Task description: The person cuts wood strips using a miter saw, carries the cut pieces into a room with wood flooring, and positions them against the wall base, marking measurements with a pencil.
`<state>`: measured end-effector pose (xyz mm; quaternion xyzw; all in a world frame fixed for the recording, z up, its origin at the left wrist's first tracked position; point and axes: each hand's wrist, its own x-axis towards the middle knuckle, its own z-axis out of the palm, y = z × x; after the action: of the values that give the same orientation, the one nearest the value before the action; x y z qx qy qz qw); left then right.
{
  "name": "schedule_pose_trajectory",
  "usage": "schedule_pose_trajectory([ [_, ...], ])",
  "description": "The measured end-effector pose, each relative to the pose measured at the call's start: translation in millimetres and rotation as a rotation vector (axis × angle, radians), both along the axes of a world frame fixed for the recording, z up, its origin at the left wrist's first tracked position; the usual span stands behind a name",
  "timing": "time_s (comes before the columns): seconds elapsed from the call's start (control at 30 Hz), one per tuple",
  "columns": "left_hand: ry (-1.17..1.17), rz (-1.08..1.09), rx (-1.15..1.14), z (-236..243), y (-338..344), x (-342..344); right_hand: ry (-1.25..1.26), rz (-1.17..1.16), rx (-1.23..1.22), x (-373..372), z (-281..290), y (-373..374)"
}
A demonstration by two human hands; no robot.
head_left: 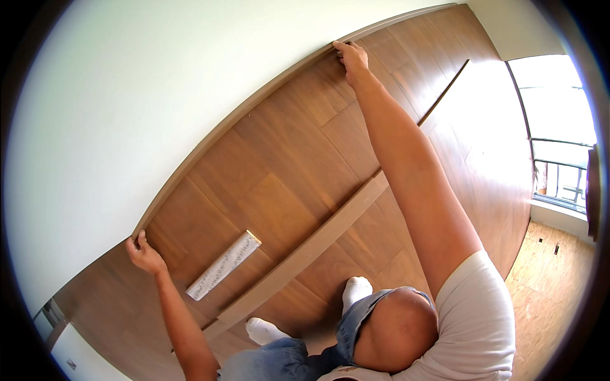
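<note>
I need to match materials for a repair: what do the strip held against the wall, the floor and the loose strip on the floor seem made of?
The baseboard strip under the left hand and right hand looks like brown wood or wood-look composite, matte. The floor shows grain and plank seams: wood or laminate, slight sheen. The loose strip looks similar, paler.

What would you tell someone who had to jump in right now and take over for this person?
Left hand: fingers on the lower end of the baseboard strip, which runs along the foot of the white wall.
Right hand: pressing the same strip near its far end, arm fully stretched.
A second loose strip lies on the wood floor by the socked feet, with a pale patterned bar beside it.
Done: first strip placed against the wall.
Left: whether it is fixed cannot be told; the second strip is untouched.
</note>
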<state>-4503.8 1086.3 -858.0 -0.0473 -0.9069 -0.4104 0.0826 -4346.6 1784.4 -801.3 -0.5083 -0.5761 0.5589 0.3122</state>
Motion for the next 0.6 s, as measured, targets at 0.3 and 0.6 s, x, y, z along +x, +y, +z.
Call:
schedule_pose_trajectory([
  [0.3,0.001,-0.005,0.006,14.1,12.3,5.8,-0.014,-0.01,-0.045,2.1,2.9,-1.2],
  [0.6,-0.014,0.032,-0.013,15.5,21.3,5.9,0.054,0.009,0.048,7.0,-9.5,4.8],
])
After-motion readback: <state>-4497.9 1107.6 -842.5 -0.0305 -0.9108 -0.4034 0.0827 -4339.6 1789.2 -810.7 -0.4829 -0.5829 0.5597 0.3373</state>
